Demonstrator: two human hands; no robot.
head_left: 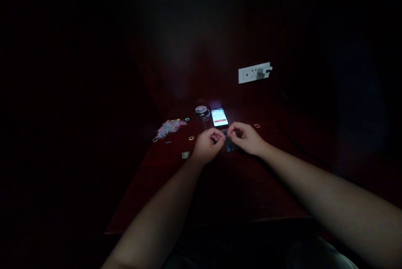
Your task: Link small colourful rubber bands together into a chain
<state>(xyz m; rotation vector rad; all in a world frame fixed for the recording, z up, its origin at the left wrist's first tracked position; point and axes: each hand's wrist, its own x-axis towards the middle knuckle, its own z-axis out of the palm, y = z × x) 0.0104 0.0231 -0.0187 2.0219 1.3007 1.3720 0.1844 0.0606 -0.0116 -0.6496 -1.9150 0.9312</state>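
My left hand (207, 145) and my right hand (245, 137) meet over the dark red table, fingertips nearly touching. Both are closed in a pinch; whatever lies between the fingers is too small and dim to make out. Just below the fingertips is a bluish cluster (230, 148), perhaps of small bands. Beside my left wrist sits a small pale-yellow bundle of bands (185, 155). Further left spreads a loose pile of pink, purple and teal elastic bands (170, 128). A single yellow band (191, 138) lies between that pile and my left hand.
Behind my hands a phone (220, 118) with a lit screen lies beside a lidded jar (202, 113). An orange band (257, 126) rests to the right. On the wall, a socket strip (254, 73) holds a plug, whose dark cable (292, 133) runs down the right side.
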